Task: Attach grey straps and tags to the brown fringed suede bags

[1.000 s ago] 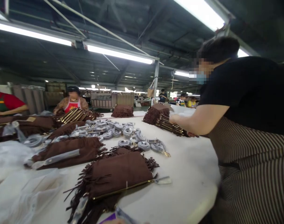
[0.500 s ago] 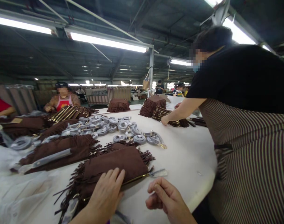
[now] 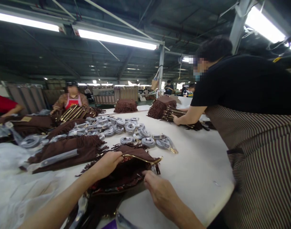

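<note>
A dark brown fringed bag [image 3: 140,154] lies before me with its gold zipper [image 3: 138,157] undone and its mouth gaping. Part of a patterned lining shows inside. My left hand [image 3: 108,163] pinches the upper rim of the mouth beside the zipper. At the right end of the opening, my right hand [image 3: 158,187] has its curled fingers on the lower rim; its fingertips are partly hidden. Below the bag, more brown material and a wrapped grey strip [image 3: 80,208] lie close to my left forearm.
Wrapped coiled straps [image 3: 130,128] with gold clasps are heaped mid-table. Another fringed bag [image 3: 69,148] lies left, near clear plastic [image 3: 23,190]. A co-worker in a striped apron [image 3: 262,152] leans in at right, hand on a stack of gold-edged bags [image 3: 173,113]. Another person sits across.
The bag's mouth has been spread open. My left hand went from lying flat on the bag to gripping its rim; my right hand moved up and left onto it.
</note>
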The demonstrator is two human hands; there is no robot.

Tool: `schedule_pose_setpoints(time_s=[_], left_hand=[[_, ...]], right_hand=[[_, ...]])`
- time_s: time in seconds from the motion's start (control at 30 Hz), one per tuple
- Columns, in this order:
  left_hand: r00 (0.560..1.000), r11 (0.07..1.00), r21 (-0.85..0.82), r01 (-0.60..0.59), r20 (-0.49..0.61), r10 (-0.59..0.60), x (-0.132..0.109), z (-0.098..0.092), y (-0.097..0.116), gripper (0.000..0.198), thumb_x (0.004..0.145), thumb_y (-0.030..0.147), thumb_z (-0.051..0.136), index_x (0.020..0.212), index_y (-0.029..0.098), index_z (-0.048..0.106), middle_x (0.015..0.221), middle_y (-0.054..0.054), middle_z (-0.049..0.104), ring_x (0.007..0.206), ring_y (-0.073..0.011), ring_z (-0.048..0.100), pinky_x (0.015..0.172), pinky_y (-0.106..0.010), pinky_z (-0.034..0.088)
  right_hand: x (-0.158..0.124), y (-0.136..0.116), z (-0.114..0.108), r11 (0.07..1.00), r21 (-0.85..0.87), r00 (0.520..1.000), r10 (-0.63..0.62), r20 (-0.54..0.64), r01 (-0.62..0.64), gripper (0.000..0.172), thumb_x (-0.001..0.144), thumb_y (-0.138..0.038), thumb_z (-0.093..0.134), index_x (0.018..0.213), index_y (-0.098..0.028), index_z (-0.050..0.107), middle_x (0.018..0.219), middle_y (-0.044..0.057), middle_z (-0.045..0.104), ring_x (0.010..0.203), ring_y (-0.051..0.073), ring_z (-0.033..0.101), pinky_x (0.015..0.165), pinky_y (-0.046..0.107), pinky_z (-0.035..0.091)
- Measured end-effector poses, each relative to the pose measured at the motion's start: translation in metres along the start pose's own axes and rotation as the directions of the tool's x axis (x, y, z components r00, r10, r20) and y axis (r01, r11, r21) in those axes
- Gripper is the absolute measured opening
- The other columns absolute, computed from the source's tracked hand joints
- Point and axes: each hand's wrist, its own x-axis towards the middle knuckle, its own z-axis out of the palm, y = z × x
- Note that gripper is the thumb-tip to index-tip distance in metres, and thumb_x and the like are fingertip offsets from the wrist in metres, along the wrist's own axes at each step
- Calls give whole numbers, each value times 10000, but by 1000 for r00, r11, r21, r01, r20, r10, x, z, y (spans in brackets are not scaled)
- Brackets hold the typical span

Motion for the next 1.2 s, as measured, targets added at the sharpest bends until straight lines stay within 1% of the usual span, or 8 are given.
schedule_pose_setpoints(time_s=[0.13,0.37,0.53,0.67,0.77,0.97,1.1,1.2], left_hand=[[1000,980,-197,28,2,-28,5,4,-12,302,876,401,361,662,206,447,660,31,475,667,-160,432,653,-274,336],[993,921,-372,116,14,-119,16,32,-45,320,801,481,369,673,199,450,644,40,447,660,-155,440,604,-264,361],[982,882,-441,169,3,-187,11,40,-60,313,764,489,382,655,203,447,628,35,472,649,-163,466,596,-276,402],[991,890,-439,125,8,-135,-26,23,-57,228,721,334,517,875,179,581,855,3,616,832,-195,544,751,-283,429],[998,911,-411,34,57,-11,-60,15,-50,466,656,162,531,1119,203,563,1051,-12,643,965,-206,560,854,-278,416],[984,914,-392,107,-93,-155,-73,35,-50,233,721,207,536,935,187,625,946,-32,680,923,-232,584,843,-301,420],[948,752,-648,123,-148,-282,-63,48,-64,211,712,263,576,878,156,649,895,-31,699,873,-230,601,813,-309,439],[902,386,-903,192,8,-431,-60,52,-75,337,632,334,683,905,139,650,795,-27,707,770,-223,630,718,-308,475]], right_hand=[[4,-6,4,983,-176,993,73,96,-55,205,914,-114,401,849,-193,578,849,46,658,765,180,616,656,234,398],[42,-53,17,926,371,992,-107,71,73,190,856,-112,499,773,-191,650,704,-33,621,673,116,569,653,187,391],[84,-61,50,901,433,984,-106,146,32,157,751,-112,595,694,-182,723,650,-20,646,681,137,568,645,212,365],[96,-51,55,729,654,954,-3,300,-203,72,635,-134,645,604,-168,700,546,-43,576,567,114,457,557,231,298],[96,-45,53,579,725,905,52,423,-372,88,620,-249,647,623,-162,659,519,-63,483,483,79,321,468,228,194],[102,-49,56,436,791,894,79,442,-430,305,606,-428,666,734,-161,596,653,-50,467,473,53,219,439,221,85],[101,-49,53,460,803,923,128,364,-380,303,663,-452,626,763,-168,596,620,-58,456,479,64,244,440,214,114],[94,-42,54,689,688,969,97,226,-229,191,712,-347,599,654,-164,602,550,-49,472,506,88,362,490,215,253]])
